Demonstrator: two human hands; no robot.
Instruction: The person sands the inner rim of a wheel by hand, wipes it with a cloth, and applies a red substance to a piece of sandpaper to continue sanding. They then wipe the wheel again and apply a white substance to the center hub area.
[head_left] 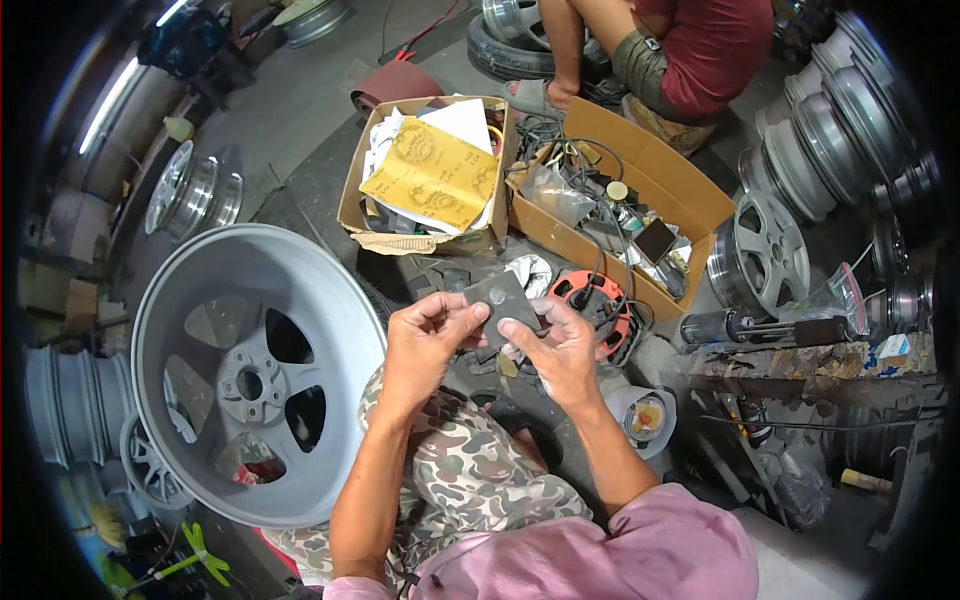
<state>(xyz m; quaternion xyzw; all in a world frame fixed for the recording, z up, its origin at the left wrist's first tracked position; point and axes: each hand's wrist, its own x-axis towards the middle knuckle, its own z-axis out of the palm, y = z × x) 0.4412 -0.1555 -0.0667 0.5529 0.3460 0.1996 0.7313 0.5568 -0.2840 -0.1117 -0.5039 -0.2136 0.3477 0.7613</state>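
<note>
Two bare hands meet in front of the lap, pinching one dark grey, flat, roughly square piece between them. The left forearm comes up from the pink sleeve, bare and nearly straight away from the body, and the left hand bends in at the wrist, its thumb pressed on the face of the piece near its left edge and its fingers curled behind. The right forearm slants inward, and the right hand mirrors this pose: the thumb lies on the lower right part of the face, the fingers bent around behind that side. Both thumbs point towards each other, a little apart, and the piece is held up above the knees of the camouflage-patterned trousers.

Just left of the left forearm stands a large silver-grey metal wheel rim, its open side facing up towards the camera. Beyond the hands sits an open cardboard box with a yellow printed paper sheet on top, beside a long brown cardboard box full of cables and tools. A round orange-red plastic ring lies near the right hand.
</note>
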